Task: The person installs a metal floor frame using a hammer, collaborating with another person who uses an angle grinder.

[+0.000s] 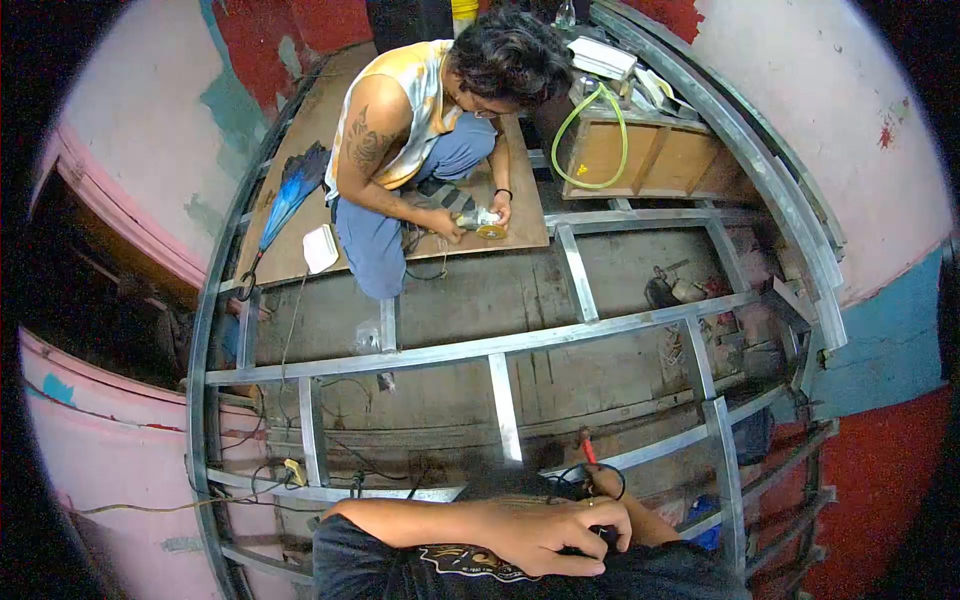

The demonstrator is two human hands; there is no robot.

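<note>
My left forearm crosses my lap, and my left hand [560, 535] lies over my dark clothing near my right forearm. Its fingers are loosely bent and spread, with nothing visible in them. Farther forward is my right hand [606, 484], partly hidden, its fingers closed around a red-handled tool [588, 447] that points up. A black cable loops around this hand. Below them runs the welded metal frame [500, 410]. Across from me, a crouching person [410, 150] holds an angle grinder [480, 220] low over a plywood sheet [520, 200].
A folded blue umbrella [287, 205] and a white container [320, 249] lie on the plywood. A wooden box [650, 160] with a green hose [625, 140] stands at the back right. Open gaps separate the frame's bars. Loose cables and a yellow plug [294, 471] lie at left.
</note>
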